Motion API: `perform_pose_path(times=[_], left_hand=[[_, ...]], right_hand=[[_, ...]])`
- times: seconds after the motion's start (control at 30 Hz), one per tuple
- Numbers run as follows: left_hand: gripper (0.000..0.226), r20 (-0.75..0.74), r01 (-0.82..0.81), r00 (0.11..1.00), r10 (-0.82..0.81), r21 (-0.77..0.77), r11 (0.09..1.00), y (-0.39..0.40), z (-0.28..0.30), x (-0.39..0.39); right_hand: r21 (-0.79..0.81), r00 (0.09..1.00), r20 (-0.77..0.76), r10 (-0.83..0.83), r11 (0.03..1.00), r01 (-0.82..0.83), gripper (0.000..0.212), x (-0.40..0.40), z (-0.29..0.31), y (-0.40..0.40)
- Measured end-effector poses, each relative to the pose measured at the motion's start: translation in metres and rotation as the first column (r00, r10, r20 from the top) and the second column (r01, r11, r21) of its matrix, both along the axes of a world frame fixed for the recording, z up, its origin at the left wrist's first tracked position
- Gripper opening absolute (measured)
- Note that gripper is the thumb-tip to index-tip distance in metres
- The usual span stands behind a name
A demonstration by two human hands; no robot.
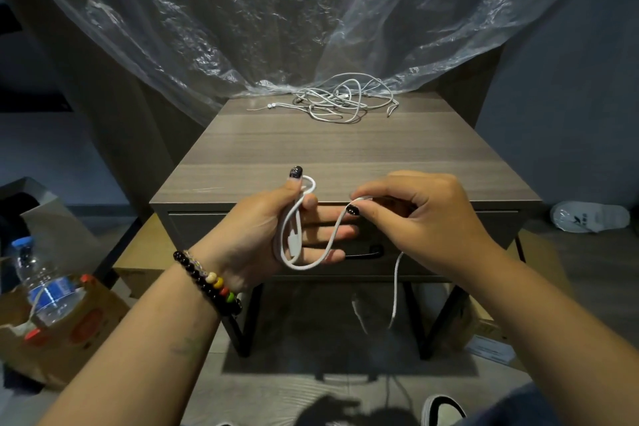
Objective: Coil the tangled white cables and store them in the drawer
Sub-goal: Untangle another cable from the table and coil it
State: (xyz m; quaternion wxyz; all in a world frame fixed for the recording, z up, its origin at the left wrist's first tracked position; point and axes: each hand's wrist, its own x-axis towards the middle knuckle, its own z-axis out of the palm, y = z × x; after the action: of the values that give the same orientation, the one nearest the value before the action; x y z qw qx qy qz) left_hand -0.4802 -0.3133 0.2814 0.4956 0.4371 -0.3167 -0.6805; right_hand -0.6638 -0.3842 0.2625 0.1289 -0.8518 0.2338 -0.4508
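Note:
My left hand (273, 228) holds loops of a white cable (297, 265) across its palm, the thumb pinning the top loop. My right hand (422, 215) pinches the same cable just to the right, in front of the drawer. The cable's free end hangs down below my right hand toward the floor. A tangled pile of white cables (342, 100) lies at the back of the wooden nightstand top (311, 149). The drawer (449, 235) under the top is closed, with a dark handle (366, 253) partly hidden by my hands.
Clear plastic sheeting (276, 28) drapes over the back of the nightstand. A water bottle (45, 284) stands in a cardboard box (69, 332) at the left. A white slipper (587, 220) lies on the floor at right, and a shoe (444, 410) shows at the bottom.

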Motion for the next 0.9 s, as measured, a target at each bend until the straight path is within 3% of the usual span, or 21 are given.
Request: perform_pose_path(times=[0.23, 0.9], left_hand=[[0.045, 0.083, 0.023, 0.996, -0.027, 0.056, 0.998, 0.001, 0.003, -0.013], [0.030, 0.186, 0.011, 0.982, -0.020, 0.048, 0.999, -0.007, -0.010, -0.014]], right_hand=[[-0.054, 0.999, 0.027, -0.024, 0.998, 0.025, 0.015, -0.003, -0.001, -0.002], [0.129, 0.994, 0.075, -0.074, 0.990, 0.064, 0.009, 0.000, -0.001, 0.002]])
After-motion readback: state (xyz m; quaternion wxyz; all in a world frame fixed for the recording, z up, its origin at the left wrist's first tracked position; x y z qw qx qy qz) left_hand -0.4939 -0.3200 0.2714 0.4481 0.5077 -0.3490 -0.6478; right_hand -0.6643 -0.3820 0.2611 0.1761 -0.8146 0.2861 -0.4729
